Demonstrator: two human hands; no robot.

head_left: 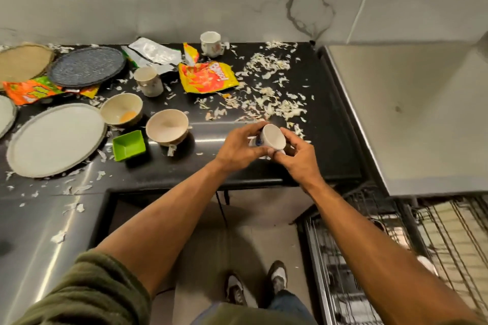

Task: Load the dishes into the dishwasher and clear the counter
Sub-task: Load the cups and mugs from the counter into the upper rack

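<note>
**Over the counter edge: one cup in hand, most dishes waiting**

Over the near edge of the black counter (311,161), both hands closed round one white cup (273,136), tilted, mouth turned up toward the camera. Left hand (239,146) wrapping the cup's side, thumb beneath; right hand (297,155) pinching it from the other side. Something white just under the cup, perhaps a saucer, too hidden to tell.

Low on the right, below a steel worktop (412,119), wire racks (396,258) pulled out. Blurred there; possibly one or two pale pieces already inside, not certain.

Left to load, by the look of it:
- two cups, one by the back wall (211,43), one nearer the middle (148,81)
- two bowls side by side, one with an orange smear (122,109), one plain (167,126)
- green square dish (129,145) just beside the plain bowl
- large pale plate (55,138) at left, dark plate (87,66) behind it, tan plate (23,60) in the far corner, and the rim of another (5,115) at the left border

Left to clear:
- yellow snack bag (207,76) mid-counter, silver wrapper (151,54) behind it, orange wrapper (34,91) tucked under the dark plate
- pale shreds (269,103) scattered thick across the right half, thinner along the steel front edge

Judged early in the job: loading barely begun, counter uncleared, wiping last.
</note>
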